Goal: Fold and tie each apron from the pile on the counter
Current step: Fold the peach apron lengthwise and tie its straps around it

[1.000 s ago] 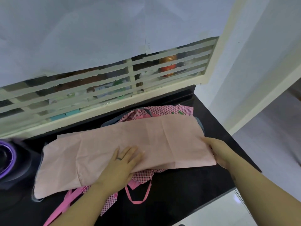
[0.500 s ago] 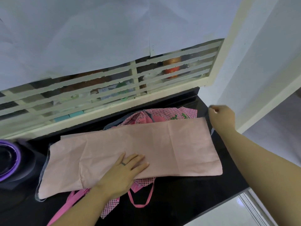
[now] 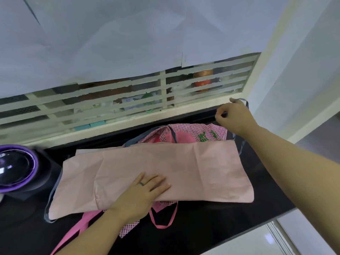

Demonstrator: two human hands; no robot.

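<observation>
Left hand (image 3: 145,192): flat grip pins pink apron (image 3: 184,166).
Right hand (image 3: 234,117): grip pinches grey strap (image 3: 242,146) beyond apron; pull taut.

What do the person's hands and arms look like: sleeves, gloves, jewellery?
No gloves, no sleeves in view: both forearms are bare to the frame edge. The left hand wears one thin dark band ring. The right hand shows no ring, watch or marking.

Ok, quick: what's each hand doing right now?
Left hand: open, pressing flat on the folded pink apron.
Right hand: closed, gripping the grey apron strap.
</observation>
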